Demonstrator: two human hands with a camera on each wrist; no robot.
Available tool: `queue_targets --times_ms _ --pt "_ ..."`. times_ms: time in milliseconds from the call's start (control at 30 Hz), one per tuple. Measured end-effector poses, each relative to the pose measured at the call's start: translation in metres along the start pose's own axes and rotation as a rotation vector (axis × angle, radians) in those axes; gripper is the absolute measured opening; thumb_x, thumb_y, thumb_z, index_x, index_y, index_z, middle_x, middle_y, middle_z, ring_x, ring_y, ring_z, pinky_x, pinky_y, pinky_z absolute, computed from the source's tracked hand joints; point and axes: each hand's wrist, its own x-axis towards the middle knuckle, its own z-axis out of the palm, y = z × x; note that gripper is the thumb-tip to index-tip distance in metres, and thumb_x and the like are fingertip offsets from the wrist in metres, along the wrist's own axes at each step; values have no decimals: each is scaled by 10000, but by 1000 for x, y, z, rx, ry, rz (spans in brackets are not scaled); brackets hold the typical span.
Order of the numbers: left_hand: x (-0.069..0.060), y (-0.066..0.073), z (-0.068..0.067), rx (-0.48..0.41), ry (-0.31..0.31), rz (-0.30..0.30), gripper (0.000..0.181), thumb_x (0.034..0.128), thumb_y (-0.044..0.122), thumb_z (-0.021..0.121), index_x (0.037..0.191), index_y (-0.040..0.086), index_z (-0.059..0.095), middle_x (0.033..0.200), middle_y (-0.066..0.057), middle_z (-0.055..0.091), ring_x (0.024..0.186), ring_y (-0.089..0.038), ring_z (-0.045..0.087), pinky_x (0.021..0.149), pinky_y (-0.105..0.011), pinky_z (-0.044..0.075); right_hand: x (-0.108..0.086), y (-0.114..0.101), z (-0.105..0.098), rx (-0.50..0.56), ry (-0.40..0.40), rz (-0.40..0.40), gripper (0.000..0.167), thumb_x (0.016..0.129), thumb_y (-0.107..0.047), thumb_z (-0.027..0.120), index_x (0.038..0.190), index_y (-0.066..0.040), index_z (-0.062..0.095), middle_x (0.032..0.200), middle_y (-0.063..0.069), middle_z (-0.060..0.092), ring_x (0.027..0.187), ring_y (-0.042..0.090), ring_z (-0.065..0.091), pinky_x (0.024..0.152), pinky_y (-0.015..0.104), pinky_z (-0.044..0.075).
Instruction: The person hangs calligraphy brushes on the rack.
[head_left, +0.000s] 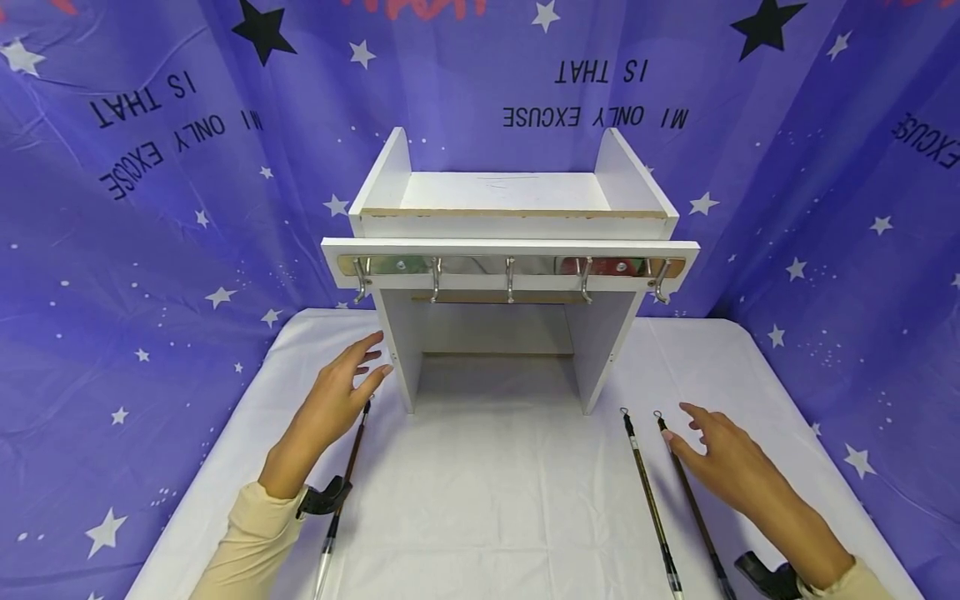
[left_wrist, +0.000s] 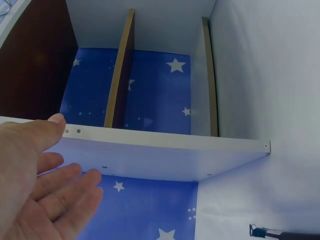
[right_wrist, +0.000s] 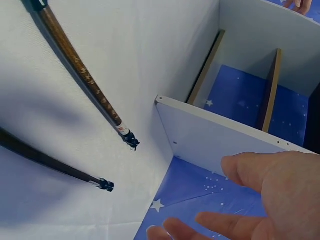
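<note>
A white shelf unit [head_left: 495, 227] with a row of metal hooks [head_left: 510, 279] along its front board stands upright at the back of the table. My left hand [head_left: 333, 400], fingers spread and slightly bent, is beside its left side panel; in the left wrist view the hand [left_wrist: 50, 185] overlaps the panel edge [left_wrist: 170, 140], and contact cannot be told. My right hand [head_left: 731, 454] is off to the right, holding nothing, its thumb near the tip of a dark rod [head_left: 693, 508]. The right wrist view shows the hand [right_wrist: 270, 200] with fingers apart, in front of the side panel [right_wrist: 220, 130].
Another thin rod [head_left: 650, 492] lies left of the dark one on the white cloth [head_left: 480, 500]. A third rod [head_left: 352, 458] lies beside my left wrist. A blue curtain with stars [head_left: 225, 208] hangs behind and at both sides.
</note>
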Motion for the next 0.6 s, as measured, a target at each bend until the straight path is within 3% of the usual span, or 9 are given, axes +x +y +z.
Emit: queue_targets --times_ms 200,600 --pt "3 2 2 -9 -8 -21 565 1111 306 578 1593 58 416 1558 -208 526 1268 -455 645 994 -611 572 -4 6 3 4 -11 17 629 1056 -420 641 1418 85 546 1163 289 675 1006 435 673 760 598 567" --pt "7 2 9 -25 33 -5 498 1111 269 580 1519 -2 493 1404 -234 642 1200 -440 690 991 -595 579 -8 17 11 2 3 14 499 1035 -357 682 1267 83 654 1097 248 711 922 375 700 732 558 581"
